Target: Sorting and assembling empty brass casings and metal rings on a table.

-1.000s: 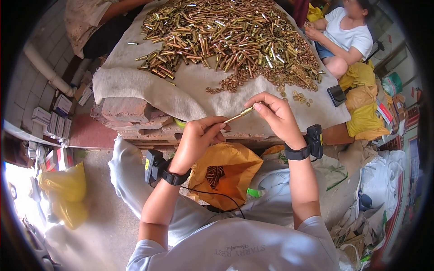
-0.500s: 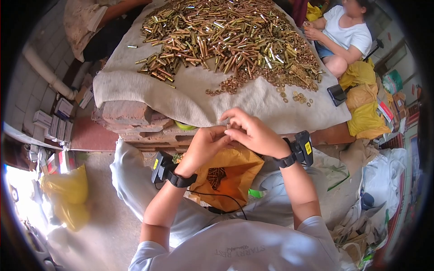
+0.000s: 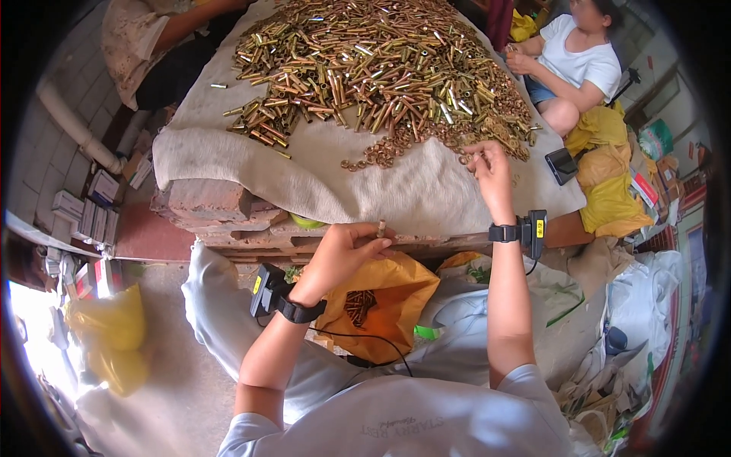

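My left hand point(image 3: 346, 255) is closed above the bag, pinching a small upright metal sleeve point(image 3: 381, 228) between thumb and fingers. My right hand point(image 3: 489, 171) is over the front right of the cloth, its fingertips drawn together beside loose washers point(image 3: 464, 159). What lies between those fingertips is too small to make out. Behind them spreads a big heap of brass- and copper-coloured metal tubes point(image 3: 358, 68), with small nut-like rings point(image 3: 388, 147) along its front edge. Below my left hand, an open orange-yellow bag point(image 3: 407, 297) holds dark copper-coloured metal pieces point(image 3: 359, 306).
A pale cloth point(image 3: 251, 156) drapes over stacked bricks point(image 3: 205, 199). A black phone point(image 3: 562, 165) lies at its right edge. One person point(image 3: 582, 65) sits at the far right, another point(image 3: 141, 49) at the far left. Yellow bags point(image 3: 613, 194) are piled on the right.
My hands have parted. The right one has moved forward and right to the washers, while the left stays above the bag with the metal sleeve.
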`<state>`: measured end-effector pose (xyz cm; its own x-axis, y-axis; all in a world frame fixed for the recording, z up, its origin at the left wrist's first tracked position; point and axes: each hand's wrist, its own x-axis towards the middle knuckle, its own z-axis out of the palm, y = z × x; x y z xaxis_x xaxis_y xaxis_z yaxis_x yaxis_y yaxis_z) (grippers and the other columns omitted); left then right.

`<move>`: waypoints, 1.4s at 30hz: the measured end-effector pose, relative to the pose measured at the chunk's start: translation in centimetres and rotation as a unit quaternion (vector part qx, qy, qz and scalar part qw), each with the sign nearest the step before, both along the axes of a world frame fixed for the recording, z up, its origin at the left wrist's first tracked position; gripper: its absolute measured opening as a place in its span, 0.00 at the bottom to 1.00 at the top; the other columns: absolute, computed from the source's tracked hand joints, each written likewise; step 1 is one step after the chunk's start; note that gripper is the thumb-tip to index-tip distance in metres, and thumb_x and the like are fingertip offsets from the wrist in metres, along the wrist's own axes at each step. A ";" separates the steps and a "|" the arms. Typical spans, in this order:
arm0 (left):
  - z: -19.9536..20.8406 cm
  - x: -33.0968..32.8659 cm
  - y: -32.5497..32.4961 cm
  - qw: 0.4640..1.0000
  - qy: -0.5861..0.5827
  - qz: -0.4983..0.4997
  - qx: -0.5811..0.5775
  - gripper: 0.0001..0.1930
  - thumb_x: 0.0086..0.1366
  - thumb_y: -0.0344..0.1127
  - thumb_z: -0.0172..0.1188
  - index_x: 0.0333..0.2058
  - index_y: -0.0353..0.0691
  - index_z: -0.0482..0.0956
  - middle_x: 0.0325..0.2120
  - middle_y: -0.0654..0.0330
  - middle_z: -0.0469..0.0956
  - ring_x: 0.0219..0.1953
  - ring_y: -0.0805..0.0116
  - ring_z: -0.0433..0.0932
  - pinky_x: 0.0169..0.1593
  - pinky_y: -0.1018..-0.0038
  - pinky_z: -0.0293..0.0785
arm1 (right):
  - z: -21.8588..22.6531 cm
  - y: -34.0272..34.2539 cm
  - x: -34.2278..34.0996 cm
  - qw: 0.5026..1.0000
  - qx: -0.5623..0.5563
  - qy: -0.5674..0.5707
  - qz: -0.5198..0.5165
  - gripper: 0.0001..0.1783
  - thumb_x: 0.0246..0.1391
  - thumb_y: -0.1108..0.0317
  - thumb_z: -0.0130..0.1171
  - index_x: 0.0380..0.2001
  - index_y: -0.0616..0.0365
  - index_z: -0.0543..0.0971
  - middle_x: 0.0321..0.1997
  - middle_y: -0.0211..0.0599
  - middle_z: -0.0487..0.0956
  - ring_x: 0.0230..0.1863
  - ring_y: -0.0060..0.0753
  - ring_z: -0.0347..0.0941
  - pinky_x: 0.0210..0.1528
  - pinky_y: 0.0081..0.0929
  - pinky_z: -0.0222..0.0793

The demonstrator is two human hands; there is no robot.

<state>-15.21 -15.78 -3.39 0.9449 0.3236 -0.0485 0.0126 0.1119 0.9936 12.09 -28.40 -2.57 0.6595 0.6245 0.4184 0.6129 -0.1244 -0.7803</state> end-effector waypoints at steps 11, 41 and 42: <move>0.1 0.0 0.1 1.000 0.010 -0.008 -0.009 0.10 0.62 0.26 0.53 0.41 0.27 0.75 0.35 0.56 0.79 0.36 0.72 0.78 0.42 0.79 0.75 | -0.9 -1.8 2.1 0.998 0.039 0.019 -0.035 0.06 0.51 0.76 0.56 0.34 0.62 0.75 0.25 0.28 0.76 0.25 0.15 0.68 0.29 0.14 0.63; 0.1 -0.3 -0.3 1.000 -0.013 0.021 0.013 0.12 0.62 0.29 0.54 0.41 0.27 0.75 0.30 0.59 0.80 0.33 0.77 0.78 0.37 0.82 0.74 | 2.9 0.9 -9.8 0.967 0.017 0.101 0.234 0.07 0.50 0.77 0.55 0.35 0.63 0.77 0.36 0.31 0.75 0.39 0.23 0.70 0.44 0.20 0.64; 0.2 -0.1 -0.3 0.999 -0.019 0.028 0.030 0.11 0.62 0.29 0.54 0.41 0.27 0.75 0.29 0.60 0.79 0.32 0.78 0.78 0.37 0.82 0.74 | 3.1 1.2 -10.9 0.962 0.015 0.060 0.267 0.08 0.49 0.78 0.55 0.35 0.63 0.77 0.36 0.32 0.75 0.39 0.24 0.70 0.44 0.20 0.64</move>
